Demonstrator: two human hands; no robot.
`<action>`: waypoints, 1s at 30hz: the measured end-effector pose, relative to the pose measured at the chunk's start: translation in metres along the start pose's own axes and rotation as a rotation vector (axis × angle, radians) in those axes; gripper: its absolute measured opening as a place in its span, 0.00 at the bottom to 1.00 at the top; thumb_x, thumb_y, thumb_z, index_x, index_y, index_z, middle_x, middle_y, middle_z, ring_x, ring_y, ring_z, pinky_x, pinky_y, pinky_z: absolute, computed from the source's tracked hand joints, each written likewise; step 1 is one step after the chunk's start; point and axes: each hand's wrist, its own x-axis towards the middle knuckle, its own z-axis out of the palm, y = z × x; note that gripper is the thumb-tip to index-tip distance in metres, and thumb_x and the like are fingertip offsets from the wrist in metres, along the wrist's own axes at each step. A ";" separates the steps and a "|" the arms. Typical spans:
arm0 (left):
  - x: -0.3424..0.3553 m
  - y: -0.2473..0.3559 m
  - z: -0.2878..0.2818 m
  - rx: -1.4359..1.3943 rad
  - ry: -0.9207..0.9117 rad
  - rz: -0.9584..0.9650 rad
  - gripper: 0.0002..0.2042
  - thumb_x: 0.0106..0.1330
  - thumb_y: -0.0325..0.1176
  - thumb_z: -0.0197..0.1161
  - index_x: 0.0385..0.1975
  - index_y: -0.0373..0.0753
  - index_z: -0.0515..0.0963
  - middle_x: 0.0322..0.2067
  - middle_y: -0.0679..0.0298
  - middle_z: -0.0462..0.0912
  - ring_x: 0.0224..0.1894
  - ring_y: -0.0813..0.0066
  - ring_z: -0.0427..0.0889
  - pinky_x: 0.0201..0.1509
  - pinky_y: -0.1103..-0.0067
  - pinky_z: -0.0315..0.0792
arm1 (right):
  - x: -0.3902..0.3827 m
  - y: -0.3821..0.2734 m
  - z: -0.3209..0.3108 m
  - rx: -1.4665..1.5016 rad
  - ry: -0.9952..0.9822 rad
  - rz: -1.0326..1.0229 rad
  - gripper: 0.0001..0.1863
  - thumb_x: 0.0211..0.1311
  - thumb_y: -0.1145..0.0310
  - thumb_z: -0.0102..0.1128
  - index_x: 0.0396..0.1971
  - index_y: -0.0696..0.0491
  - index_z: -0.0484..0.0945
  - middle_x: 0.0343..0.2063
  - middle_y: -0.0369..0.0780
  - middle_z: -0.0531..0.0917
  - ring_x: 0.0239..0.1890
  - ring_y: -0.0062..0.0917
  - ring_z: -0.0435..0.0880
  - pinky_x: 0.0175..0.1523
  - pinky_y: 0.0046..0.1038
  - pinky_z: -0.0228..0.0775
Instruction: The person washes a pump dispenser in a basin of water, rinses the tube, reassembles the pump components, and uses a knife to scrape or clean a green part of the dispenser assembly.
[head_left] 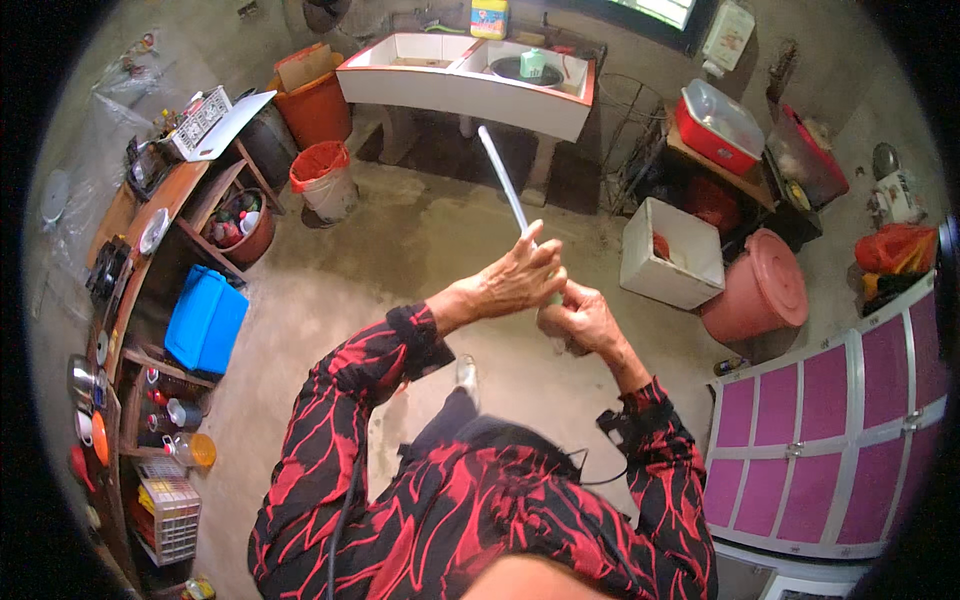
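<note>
A long pale rod (501, 172) rises from between my hands toward the sink, tilted with its tip up and left. My left hand (515, 280) is closed around it, fingers bent over the shaft. My right hand (578, 318) grips just below and to the right, around the rod's lower part; a bit of green (553, 298) shows between the hands, and the rest of that end is hidden by my fingers. Both sleeves are black with red pattern, and one shoe (467, 374) shows below my hands on the concrete floor (330, 280).
A two-basin sink (463, 90) stands ahead. At left are buckets (322, 190), a wooden shelf (175, 198) and a blue bin (205, 318). At right are a foam box (672, 252), a pink lidded barrel (755, 290), stacked tubs (718, 135) and a pink-panelled cabinet (820, 420).
</note>
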 end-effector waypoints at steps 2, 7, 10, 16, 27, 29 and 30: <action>-0.004 -0.002 0.008 -0.015 -0.069 -0.004 0.13 0.59 0.34 0.56 0.43 0.39 0.69 0.45 0.55 0.73 0.62 0.59 0.62 0.70 0.46 0.45 | 0.001 0.003 -0.001 0.004 0.028 0.008 0.10 0.55 0.68 0.62 0.36 0.54 0.77 0.22 0.32 0.79 0.23 0.13 0.75 0.29 0.20 0.68; -0.009 0.011 0.011 -0.175 0.026 -0.179 0.24 0.57 0.31 0.56 0.56 0.39 0.67 0.56 0.50 0.67 0.66 0.54 0.59 0.68 0.46 0.46 | 0.005 0.050 -0.017 -0.037 0.161 0.026 0.14 0.56 0.64 0.66 0.38 0.55 0.79 0.23 0.33 0.80 0.26 0.13 0.75 0.31 0.20 0.69; -0.010 0.021 0.012 -0.344 0.060 -0.340 0.27 0.49 0.26 0.60 0.54 0.37 0.68 0.52 0.49 0.67 0.60 0.51 0.65 0.66 0.55 0.56 | 0.008 0.070 -0.031 -0.031 0.258 -0.035 0.18 0.54 0.62 0.67 0.42 0.55 0.79 0.25 0.35 0.83 0.28 0.15 0.80 0.35 0.20 0.72; -0.027 0.057 0.035 -0.643 -0.120 -0.476 0.19 0.49 0.24 0.60 0.44 0.37 0.71 0.42 0.53 0.74 0.49 0.55 0.72 0.55 0.66 0.68 | 0.022 0.107 -0.040 -0.016 0.302 -0.009 0.16 0.54 0.62 0.66 0.38 0.56 0.80 0.23 0.34 0.82 0.26 0.14 0.78 0.31 0.21 0.71; -0.040 0.090 0.069 -1.093 -0.196 -1.071 0.14 0.54 0.32 0.63 0.38 0.34 0.75 0.30 0.58 0.83 0.34 0.68 0.83 0.40 0.74 0.77 | 0.025 0.126 -0.050 0.014 0.364 0.100 0.16 0.52 0.61 0.68 0.33 0.58 0.80 0.27 0.39 0.84 0.30 0.21 0.80 0.37 0.26 0.72; -0.038 0.094 0.088 -1.142 -0.184 -1.055 0.13 0.55 0.31 0.63 0.38 0.34 0.75 0.30 0.59 0.82 0.33 0.70 0.82 0.37 0.75 0.77 | 0.022 0.132 -0.056 -0.030 0.398 0.111 0.16 0.52 0.61 0.68 0.33 0.58 0.80 0.27 0.39 0.84 0.30 0.22 0.80 0.37 0.26 0.72; -0.037 0.095 0.094 -1.174 -0.176 -1.048 0.12 0.56 0.31 0.64 0.38 0.34 0.75 0.29 0.59 0.82 0.32 0.72 0.82 0.34 0.77 0.78 | 0.021 0.137 -0.055 -0.081 0.405 0.100 0.16 0.52 0.61 0.68 0.33 0.58 0.80 0.28 0.40 0.84 0.30 0.22 0.80 0.37 0.26 0.72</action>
